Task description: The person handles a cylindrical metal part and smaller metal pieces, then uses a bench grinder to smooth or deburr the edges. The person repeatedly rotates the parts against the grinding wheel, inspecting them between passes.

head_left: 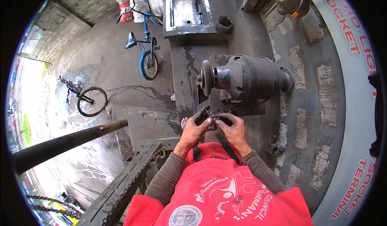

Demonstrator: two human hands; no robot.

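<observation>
Both hands meet in front of me, just short of a bench grinder. My left hand (194,130) pinches a small dark metal part (212,115) between thumb and fingers. On the other side of the same part, my right hand (230,129) closes its thumb and fingertips on it. The fingers are blackened and cover much of the part, so its exact kind cannot be made out. Beyond the hands stands the grey bench grinder (256,77), with a wheel (207,78) on its left end. The wheel and the hands are apart.
A blue bicycle (147,52) and a dark bicycle wheel (92,101) are on the left. A rusty pole (72,145) and a wooden beam (121,185) with chains flank my left. A concrete basin (187,31) stands ahead; a block wall (300,133) runs along the right.
</observation>
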